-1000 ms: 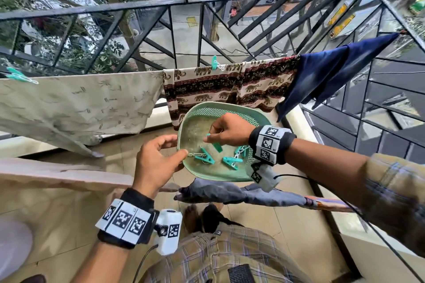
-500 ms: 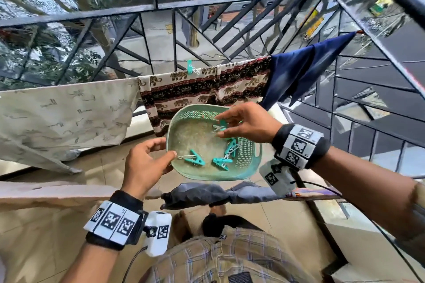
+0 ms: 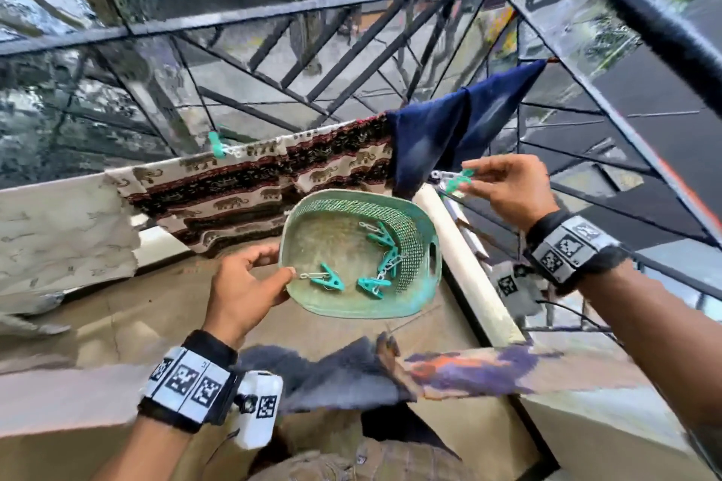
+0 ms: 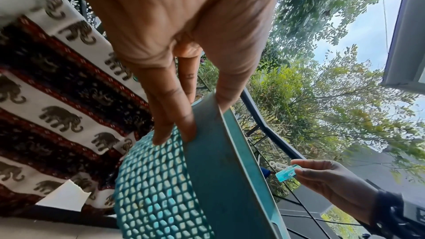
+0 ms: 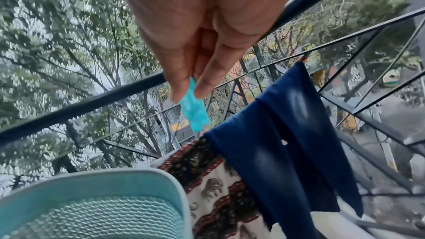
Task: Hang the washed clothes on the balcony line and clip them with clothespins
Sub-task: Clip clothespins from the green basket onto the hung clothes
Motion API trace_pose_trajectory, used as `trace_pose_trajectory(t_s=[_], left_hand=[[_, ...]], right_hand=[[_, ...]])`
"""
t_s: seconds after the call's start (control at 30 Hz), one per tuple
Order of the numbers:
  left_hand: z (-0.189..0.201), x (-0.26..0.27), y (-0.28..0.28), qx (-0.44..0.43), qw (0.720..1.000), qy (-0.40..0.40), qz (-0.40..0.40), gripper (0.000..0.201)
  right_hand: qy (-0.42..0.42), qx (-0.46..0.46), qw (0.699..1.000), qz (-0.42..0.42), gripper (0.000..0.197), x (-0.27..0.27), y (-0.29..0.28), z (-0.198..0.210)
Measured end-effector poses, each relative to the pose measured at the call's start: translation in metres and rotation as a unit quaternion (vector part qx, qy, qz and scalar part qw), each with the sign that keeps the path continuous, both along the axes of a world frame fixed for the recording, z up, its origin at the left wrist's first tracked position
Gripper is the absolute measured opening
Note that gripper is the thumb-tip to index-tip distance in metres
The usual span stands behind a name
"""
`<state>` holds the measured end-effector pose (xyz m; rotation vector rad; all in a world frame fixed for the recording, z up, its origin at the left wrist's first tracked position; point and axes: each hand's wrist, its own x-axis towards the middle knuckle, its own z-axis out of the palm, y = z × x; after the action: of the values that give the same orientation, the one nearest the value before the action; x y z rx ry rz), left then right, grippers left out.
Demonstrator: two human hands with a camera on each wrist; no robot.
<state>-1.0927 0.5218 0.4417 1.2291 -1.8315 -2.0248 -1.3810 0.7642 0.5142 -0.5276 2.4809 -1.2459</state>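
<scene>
My left hand (image 3: 250, 285) grips the rim of a green mesh basket (image 3: 414, 308), thumb inside and fingers outside (image 4: 174, 124). Several green clothespins (image 3: 375, 269) lie in it. My right hand (image 3: 504, 187) pinches one green clothespin (image 3: 455, 182) (image 5: 192, 112) beside the basket, just below a navy cloth (image 3: 437, 144) that hangs on the line. Left of it hangs an elephant-print cloth (image 3: 265, 183) with a green clothespin (image 3: 215, 144) clipped on it, then a cream cloth (image 3: 58, 230).
A black metal balcony railing (image 3: 273, 12) runs behind the line and down the right side. A low white ledge (image 3: 469, 277) lies under the railing. Grey and patterned garments (image 3: 351, 375) hang over my forearm area near my body. Tiled floor (image 3: 136, 308) lies below.
My right hand lifted a clothespin out of the basket and carried it up and right toward the navy cloth. My left hand kept holding the basket.
</scene>
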Motion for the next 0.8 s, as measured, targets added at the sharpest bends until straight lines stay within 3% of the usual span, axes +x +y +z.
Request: trace_pose_trajectory(t_s=[0.2,0.4,0.57,0.8], left_hand=[[-0.022,-0.100,0.047,0.000,0.999,-0.039,0.033,0.029],[-0.036,-0.145,0.076,0.020,0.994,-0.062,0.090,0.033],[-0.038,-0.157,0.088,0.027,0.991,-0.062,0.117,0.032],[-0.041,-0.168,0.082,0.024,0.988,-0.066,0.135,0.037]], right_hand=[[0.092,0.048,0.993,0.057,0.025,-0.131,0.014,-0.043],[0.142,0.046,0.975,0.166,0.022,-0.234,-0.033,-0.047],[0.164,0.098,0.953,0.237,0.008,-0.274,-0.083,-0.054],[0.238,0.180,0.888,0.351,0.019,-0.289,-0.103,-0.071]])
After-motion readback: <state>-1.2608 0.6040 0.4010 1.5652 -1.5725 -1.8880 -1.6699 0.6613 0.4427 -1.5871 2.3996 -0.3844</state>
